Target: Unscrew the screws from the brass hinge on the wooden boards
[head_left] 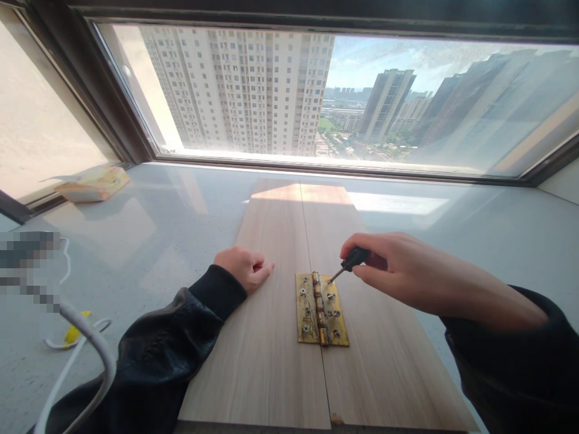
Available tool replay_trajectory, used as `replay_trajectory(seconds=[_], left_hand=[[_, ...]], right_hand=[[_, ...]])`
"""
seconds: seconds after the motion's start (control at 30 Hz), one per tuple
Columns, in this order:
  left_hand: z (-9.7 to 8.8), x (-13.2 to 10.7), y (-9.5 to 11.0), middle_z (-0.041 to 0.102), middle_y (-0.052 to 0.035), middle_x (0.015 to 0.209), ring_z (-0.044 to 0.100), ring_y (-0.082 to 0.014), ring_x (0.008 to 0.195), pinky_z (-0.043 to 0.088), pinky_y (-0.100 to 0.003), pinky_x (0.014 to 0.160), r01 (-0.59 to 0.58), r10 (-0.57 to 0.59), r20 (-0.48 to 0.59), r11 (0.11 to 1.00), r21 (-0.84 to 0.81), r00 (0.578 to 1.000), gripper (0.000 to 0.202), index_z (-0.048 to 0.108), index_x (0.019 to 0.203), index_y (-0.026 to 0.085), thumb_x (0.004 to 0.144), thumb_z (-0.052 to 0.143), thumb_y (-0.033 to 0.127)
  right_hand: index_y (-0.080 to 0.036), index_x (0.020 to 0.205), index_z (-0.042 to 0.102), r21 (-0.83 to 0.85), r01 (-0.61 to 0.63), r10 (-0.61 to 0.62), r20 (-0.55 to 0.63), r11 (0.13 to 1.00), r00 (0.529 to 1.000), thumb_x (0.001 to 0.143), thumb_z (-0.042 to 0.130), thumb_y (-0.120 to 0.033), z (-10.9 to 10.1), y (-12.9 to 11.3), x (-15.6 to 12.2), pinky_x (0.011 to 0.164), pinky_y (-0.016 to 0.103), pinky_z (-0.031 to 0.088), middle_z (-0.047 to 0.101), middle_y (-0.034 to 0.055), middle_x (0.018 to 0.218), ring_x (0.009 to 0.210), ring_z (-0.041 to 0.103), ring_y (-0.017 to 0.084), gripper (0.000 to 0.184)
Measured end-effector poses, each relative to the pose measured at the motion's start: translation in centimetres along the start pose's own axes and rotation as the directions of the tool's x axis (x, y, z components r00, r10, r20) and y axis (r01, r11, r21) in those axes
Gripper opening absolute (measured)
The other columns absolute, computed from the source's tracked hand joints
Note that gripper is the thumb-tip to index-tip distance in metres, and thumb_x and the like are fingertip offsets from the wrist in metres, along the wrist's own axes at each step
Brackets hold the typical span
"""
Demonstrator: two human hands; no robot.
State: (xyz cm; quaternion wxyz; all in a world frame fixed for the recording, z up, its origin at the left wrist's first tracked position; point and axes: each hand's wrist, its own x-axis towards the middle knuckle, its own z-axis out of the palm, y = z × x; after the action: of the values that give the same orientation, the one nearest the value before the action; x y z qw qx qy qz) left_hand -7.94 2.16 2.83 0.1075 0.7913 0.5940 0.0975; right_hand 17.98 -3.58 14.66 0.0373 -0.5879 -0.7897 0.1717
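Two light wooden boards (266,355) lie side by side on a pale windowsill, joined by a brass hinge (321,308) with several screws. My right hand (398,271) is closed round a small black-handled screwdriver (349,263), whose tip meets the hinge's upper right leaf. My left hand (244,268) rests on the left board with its fingers curled in, holding nothing that I can see, a short way left of the hinge.
A wide window (344,96) runs along the back of the sill, with tall buildings outside. A yellowish packet (93,184) lies at the far left. White cables (76,337) and a small yellow piece (75,330) lie at the near left.
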Motion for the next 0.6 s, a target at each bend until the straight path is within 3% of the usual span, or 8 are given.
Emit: replay_trajectory(seconds=[0.1,0.17,0.23,0.3,0.47,0.6], left_hand=[[0.0,0.0,0.0,0.040,0.0003,0.052,0.032,-0.0143,0.055,0.022,-0.031,0.056,0.004,-0.004,0.007,1.000,-0.001,1.000,0.048,0.037,0.053,0.020,0.081,0.039,0.058],[0.0,0.0,0.0,0.041,0.0001,0.052,0.032,-0.0143,0.055,0.022,-0.031,0.057,0.005,-0.005,0.008,1.000,0.000,1.000,0.048,0.037,0.053,0.019,0.081,0.039,0.058],[0.0,0.0,0.0,0.041,0.0001,0.052,0.032,-0.0143,0.055,0.022,-0.031,0.057,0.000,0.000,0.006,1.000,0.002,1.000,0.048,0.037,0.053,0.019,0.081,0.039,0.059],[0.1,0.1,0.0,0.040,0.0001,0.052,0.031,-0.0142,0.055,0.022,-0.031,0.057,-0.005,0.005,0.005,1.000,0.001,1.000,0.048,0.038,0.053,0.019,0.081,0.039,0.059],[0.1,0.1,-0.1,0.040,0.0004,0.052,0.032,-0.0141,0.055,0.021,-0.031,0.057,-0.004,0.004,0.006,1.000,0.006,1.000,0.047,0.038,0.053,0.019,0.081,0.039,0.058],[0.1,0.0,-0.1,0.040,0.0005,0.052,0.033,-0.0139,0.055,0.022,-0.031,0.057,-0.007,0.007,0.006,1.000,-0.001,1.000,0.049,0.039,0.053,0.019,0.081,0.039,0.059]], right_hand=[[-0.024,0.094,0.068,-0.001,0.049,-0.049,-0.037,0.999,0.998,0.090,0.046,-0.051,0.3,0.3,0.4,0.067,0.031,0.042,0.066,0.0029,0.084,0.076,0.059,0.017,0.035],[-0.025,0.095,0.070,0.024,0.112,-0.109,-0.081,0.993,0.991,0.094,0.039,-0.051,0.7,0.4,0.7,0.073,0.031,0.043,0.067,0.0032,0.090,0.082,0.060,0.017,0.041],[-0.026,0.099,0.071,0.012,0.135,-0.131,-0.167,0.991,0.977,0.094,0.042,-0.047,1.1,0.4,0.9,0.071,0.031,0.042,0.067,0.0019,0.088,0.079,0.059,0.016,0.036],[-0.026,0.099,0.069,0.008,0.106,-0.101,-0.252,0.994,0.962,0.089,0.051,-0.046,1.4,0.4,1.0,0.062,0.030,0.041,0.065,-0.0002,0.077,0.067,0.057,0.014,0.030],[-0.021,0.072,0.059,0.132,-0.026,0.078,-0.402,0.991,0.913,0.073,0.069,-0.055,2.0,0.3,1.4,0.046,0.027,0.037,0.060,-0.0024,0.058,0.050,0.050,0.012,0.035],[-0.021,0.068,0.060,0.339,0.075,0.120,-0.518,0.938,0.847,0.071,0.073,-0.054,3.8,0.4,1.8,0.049,0.028,0.043,0.063,-0.0009,0.058,0.051,0.055,0.013,0.036]])
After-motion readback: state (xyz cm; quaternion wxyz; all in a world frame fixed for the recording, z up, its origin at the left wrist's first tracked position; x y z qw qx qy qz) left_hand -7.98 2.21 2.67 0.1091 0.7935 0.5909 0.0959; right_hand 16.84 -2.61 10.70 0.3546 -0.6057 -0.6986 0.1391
